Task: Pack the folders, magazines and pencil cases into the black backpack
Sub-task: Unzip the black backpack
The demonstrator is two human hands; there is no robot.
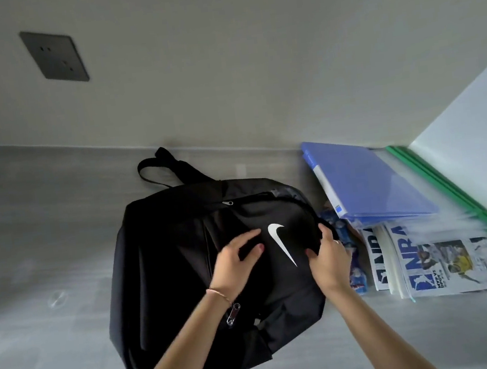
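The black backpack (185, 271) with a white swoosh lies flat on the grey surface, zips shut. My left hand (235, 265) rests on its front panel, fingers spread against the fabric. At the bag's right edge my right hand (329, 258) pinches the fabric. To the right lies a blue folder (364, 181) on top of green-edged clear folders (451, 189) and magazines (448, 266). A blue patterned pencil case (353, 266) lies between the bag and the magazines, partly hidden by my right hand.
A beige wall with a dark socket plate (54, 55) stands behind the bag. A white wall (478, 112) closes off the right side beyond the folders. Grey surface (34, 240) stretches to the left of the bag.
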